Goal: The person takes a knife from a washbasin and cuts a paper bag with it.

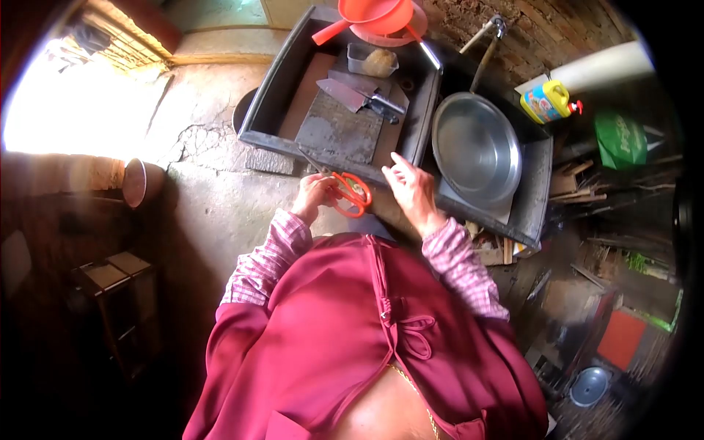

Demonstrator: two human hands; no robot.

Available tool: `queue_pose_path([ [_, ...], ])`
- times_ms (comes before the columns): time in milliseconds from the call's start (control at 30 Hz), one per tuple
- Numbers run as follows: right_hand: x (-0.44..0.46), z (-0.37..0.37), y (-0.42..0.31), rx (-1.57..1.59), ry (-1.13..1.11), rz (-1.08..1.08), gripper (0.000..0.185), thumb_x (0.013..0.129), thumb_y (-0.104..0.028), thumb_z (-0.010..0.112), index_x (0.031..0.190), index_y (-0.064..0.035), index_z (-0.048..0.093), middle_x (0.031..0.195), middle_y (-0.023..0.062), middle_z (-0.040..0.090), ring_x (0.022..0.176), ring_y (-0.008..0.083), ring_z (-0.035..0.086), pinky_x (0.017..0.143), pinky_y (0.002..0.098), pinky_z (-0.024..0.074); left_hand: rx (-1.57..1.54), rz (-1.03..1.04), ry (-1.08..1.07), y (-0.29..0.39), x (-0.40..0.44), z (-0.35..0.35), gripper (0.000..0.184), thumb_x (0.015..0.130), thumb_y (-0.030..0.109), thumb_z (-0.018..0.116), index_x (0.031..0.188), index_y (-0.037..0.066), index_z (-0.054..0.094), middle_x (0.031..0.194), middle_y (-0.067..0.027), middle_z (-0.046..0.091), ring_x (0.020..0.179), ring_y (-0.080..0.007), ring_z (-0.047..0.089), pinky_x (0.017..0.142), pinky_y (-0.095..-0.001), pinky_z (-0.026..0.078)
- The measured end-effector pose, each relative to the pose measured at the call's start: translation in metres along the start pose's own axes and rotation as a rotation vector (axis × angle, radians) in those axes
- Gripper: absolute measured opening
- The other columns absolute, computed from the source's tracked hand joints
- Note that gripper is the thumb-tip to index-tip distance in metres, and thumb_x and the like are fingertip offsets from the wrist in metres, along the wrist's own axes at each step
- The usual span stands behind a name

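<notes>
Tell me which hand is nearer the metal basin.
Right. The right hand is just left of the metal basin in the picture; the left hand, holding the orange-handled scissors, is farther left.

Upper right, a red-topped yellow jug [545,101] just left of a green plastic bag [620,141], with a brick wall [554,40] above. Lower right, a round metal pan or lid [589,386] near a flat red panel [621,339]. Lower left, a small cabinet [121,293] in shadow.
</notes>
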State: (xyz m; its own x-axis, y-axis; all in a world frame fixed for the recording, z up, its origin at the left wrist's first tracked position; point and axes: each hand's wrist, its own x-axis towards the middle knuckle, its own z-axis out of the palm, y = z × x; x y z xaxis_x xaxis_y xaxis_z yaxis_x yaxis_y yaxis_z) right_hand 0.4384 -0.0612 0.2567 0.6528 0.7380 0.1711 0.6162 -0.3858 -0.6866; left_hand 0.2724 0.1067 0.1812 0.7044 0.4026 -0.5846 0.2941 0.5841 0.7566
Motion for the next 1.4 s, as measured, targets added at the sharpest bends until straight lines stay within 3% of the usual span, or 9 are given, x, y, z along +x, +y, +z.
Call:
queue_pose_path([
  [200, 0.112, 0.042, 0.164, -0.112, -0.205, 0.207, 0.055, 0.083, -0.041, 0.067, 0.115, 0.0037, 0.064, 0.091, 0.0211, 0.07, 0.088, 0.0325, 0.067, 0.079, 0.0389, 0.0524, 0.03, -0.033, 0.141, 0.018, 0.063, 0.01, 0.019, 0.087, 0.016, 0.058, 0.083, -0.001, 0.063, 0.067, -0.0115, 0.066, 0.052, -0.0171, 0.061, 0.046, -0.0254, 0.047],
  [367, 0.154, 0.092, 0.199, 0.348, -0.367, 0.623, 0.051, 0.083, -0.048, 0.067, 0.07, -0.0012, 0.054, 0.057, 0.0077, 0.057, 0.051, 0.0154, 0.057, 0.052, 0.0335, 0.0444, -0.01, -0.13, 0.285, 0.01, 0.1, 0.002, 0.016, 0.086, 0.014, 0.059, 0.081, -0.001, 0.064, 0.065, -0.012, 0.064, 0.048, -0.0195, 0.06, 0.044, -0.0276, 0.047],
  [400, 0.157, 0.098, 0.202, 0.294, -0.394, 0.647, 0.047, 0.086, -0.048, 0.067, 0.078, -0.0014, 0.063, 0.07, 0.0069, 0.064, 0.057, 0.0132, 0.061, 0.056, 0.0244, 0.0502, 0.016, -0.147, 0.32, 0.012, 0.104, 0.002, 0.016, 0.085, 0.013, 0.06, 0.082, -0.002, 0.065, 0.065, -0.0125, 0.065, 0.049, -0.0215, 0.062, 0.045, -0.0295, 0.05],
  [500, 0.151, 0.113, 0.209, 0.572, -0.313, 0.763, 0.049, 0.081, -0.047, 0.073, 0.088, 0.0012, 0.065, 0.078, 0.0113, 0.065, 0.062, 0.0157, 0.063, 0.059, 0.0252, 0.0527, -0.077, -0.161, 0.296, 0.01, 0.111, 0.001, 0.016, 0.084, 0.012, 0.06, 0.085, -0.003, 0.065, 0.065, -0.0138, 0.065, 0.052, -0.0235, 0.064, 0.047, -0.0305, 0.052],
  [900, 0.126, 0.036, 0.1, 0.968, -0.401, 0.87, 0.027, 0.091, -0.027, 0.066, 0.093, -0.0004, 0.065, 0.078, 0.0077, 0.067, 0.067, 0.0127, 0.065, 0.062, 0.0192, 0.052, 0.441, -0.239, 0.487, -0.028, 0.167, -0.01, 0.021, 0.081, 0.013, 0.066, 0.074, -0.006, 0.067, 0.064, -0.0174, 0.067, 0.048, -0.0259, 0.066, 0.042, -0.0363, 0.055],
  [1033, 0.101, 0.013, 0.054, 0.649, -0.24, 0.47, 0.026, 0.091, -0.021, 0.066, 0.101, 0.0039, 0.065, 0.081, 0.0085, 0.067, 0.067, 0.0133, 0.064, 0.063, 0.0217, 0.0519, 0.862, -0.224, 0.462, 0.006, 0.16, 0.005, 0.031, 0.077, 0.025, 0.07, 0.078, -0.006, 0.068, 0.062, -0.0188, 0.066, 0.052, -0.0259, 0.068, 0.052, -0.0357, 0.057],
  [1100, 0.099, 0.003, 0.039, -0.003, -0.015, 0.035, 0.022, 0.086, -0.014, 0.07, 0.102, -0.0002, 0.065, 0.08, 0.0087, 0.067, 0.067, 0.0175, 0.063, 0.062, 0.0312, 0.0504, 0.929, -0.248, 0.402, 0.02, 0.152, 0.005, 0.036, 0.072, 0.028, 0.072, 0.096, 0.002, 0.072, 0.094, -0.0196, 0.07, 0.092, -0.0334, 0.068, 0.082, -0.0402, 0.055],
  [1233, 0.098, -0.003, -0.009, -0.158, 0.016, -0.103, 0.022, 0.083, -0.012, 0.07, 0.102, -0.0013, 0.065, 0.085, 0.015, 0.067, 0.07, 0.0292, 0.065, 0.065, 0.0362, 0.0508, 0.953, -0.159, 0.342, 0.036, 0.131, 0.001, 0.036, 0.071, 0.03, 0.073, 0.096, 0.003, 0.072, 0.093, -0.0207, 0.069, 0.094, -0.0325, 0.068, 0.08, -0.0405, 0.055],
  [1400, 0.068, 0.032, -0.01, -0.313, 0.026, -0.205, 0.025, 0.083, -0.012, 0.07, 0.103, 0.0007, 0.064, 0.086, 0.0178, 0.067, 0.074, 0.0342, 0.066, 0.066, 0.0401, 0.0521, 0.644, 0.026, 0.066, 0.023, 0.076, -0.063, 0.032, 0.082, 0.029, 0.069, 0.079, -0.003, 0.067, 0.057, -0.0138, 0.063, 0.046, -0.0222, 0.065, 0.044, -0.0345, 0.053],
])
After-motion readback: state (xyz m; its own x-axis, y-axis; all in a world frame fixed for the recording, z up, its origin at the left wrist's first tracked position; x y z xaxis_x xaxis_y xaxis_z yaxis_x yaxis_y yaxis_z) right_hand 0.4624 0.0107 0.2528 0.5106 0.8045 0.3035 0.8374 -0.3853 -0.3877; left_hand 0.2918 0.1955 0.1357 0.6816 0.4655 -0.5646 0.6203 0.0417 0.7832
